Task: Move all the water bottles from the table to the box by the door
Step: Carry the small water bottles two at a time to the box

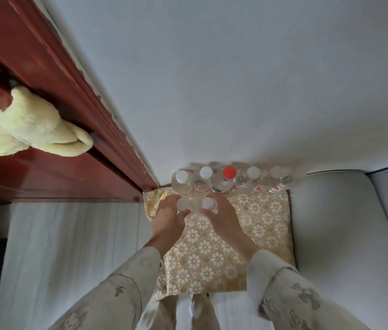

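Tabletop (247, 234) seen from above, covered with a glossy cloth printed in white and gold flower medallions; the cloth edge hangs slightly crumpled at the left corner. Along the far edge, against the pale wall (235, 79), stands a row of water bottles (252, 179): clear plastic, cylindrical, upright, holding clear liquid, most closed with white screw caps; the bottles stand close together, several touching. One red-capped bottle (224, 181) stands in the row, left of centre; red label bands show low on several bottles. In front of the row, two white-capped bottles stand side by side between the hands: the left bottle (183, 203) and the right bottle (208, 203). The left hand (168, 217) curls its fingers (183, 214) round the left bottle; the right hand (221, 216) curls round the right bottle; both bottles appear upright, and whether they rest on the cloth cannot be told. Both sleeves (290, 289) are pale fabric with grey embroidered crosses. At left, a dark red lacquered wooden door frame (69, 96); a cream plush towel (33, 127) hangs bunched on it. At right, a smooth grey cushioned seat (336, 234) adjoins the tabletop.
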Demonstrator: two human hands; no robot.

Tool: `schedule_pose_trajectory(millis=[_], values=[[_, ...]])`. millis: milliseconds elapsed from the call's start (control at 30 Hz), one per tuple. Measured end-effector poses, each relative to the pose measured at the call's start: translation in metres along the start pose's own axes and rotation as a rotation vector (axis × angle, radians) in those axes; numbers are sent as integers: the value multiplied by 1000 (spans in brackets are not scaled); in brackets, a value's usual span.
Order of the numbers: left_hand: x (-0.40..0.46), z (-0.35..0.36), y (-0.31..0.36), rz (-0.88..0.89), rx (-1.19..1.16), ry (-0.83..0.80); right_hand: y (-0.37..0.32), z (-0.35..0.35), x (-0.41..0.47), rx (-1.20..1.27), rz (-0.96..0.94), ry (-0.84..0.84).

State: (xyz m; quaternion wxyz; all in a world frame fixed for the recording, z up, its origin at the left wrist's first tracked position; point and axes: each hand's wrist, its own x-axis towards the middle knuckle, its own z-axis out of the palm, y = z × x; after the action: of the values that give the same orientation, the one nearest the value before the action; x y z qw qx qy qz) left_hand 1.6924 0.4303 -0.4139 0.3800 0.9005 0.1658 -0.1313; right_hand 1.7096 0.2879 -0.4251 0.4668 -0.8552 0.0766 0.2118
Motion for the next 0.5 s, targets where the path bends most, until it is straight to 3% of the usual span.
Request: schedule_pose_trajectory(millis=[267,500], values=[[15,18,4,18,-27,74,4,-4,20,8,0,-7],[8,20,2,20,-92,70,4,-11,16,33,12,-133]])
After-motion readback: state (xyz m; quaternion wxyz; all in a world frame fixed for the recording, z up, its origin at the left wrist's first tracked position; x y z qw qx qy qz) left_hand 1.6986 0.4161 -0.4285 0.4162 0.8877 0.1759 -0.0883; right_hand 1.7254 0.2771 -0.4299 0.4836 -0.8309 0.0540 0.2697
